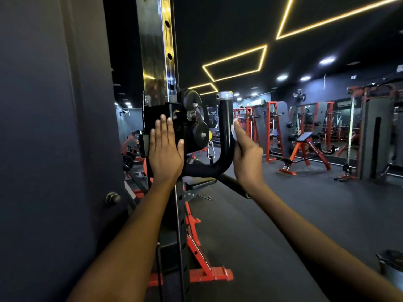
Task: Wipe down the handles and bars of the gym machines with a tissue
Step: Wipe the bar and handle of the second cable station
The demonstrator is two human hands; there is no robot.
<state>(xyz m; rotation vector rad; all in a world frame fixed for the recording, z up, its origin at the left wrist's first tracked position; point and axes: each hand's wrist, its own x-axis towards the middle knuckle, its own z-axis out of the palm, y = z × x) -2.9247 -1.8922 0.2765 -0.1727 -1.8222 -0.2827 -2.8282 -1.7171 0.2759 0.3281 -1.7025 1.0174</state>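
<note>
A white tissue [233,132] is pressed against the curved black handle [225,136] by the right hand [247,153]; the pulley carriage [174,127] is braced by the flat, open left hand [165,151].

So the curved handle [226,131] mid-frame is glossy black with a silver cap, and the tissue [233,132] against it is white. The upright post [156,51] at upper centre is black with a row of dark holes. Benches [304,149] on the right are orange-red, ceiling light strips [235,62] glow yellow, and the floor [283,203] is dark grey.
</note>
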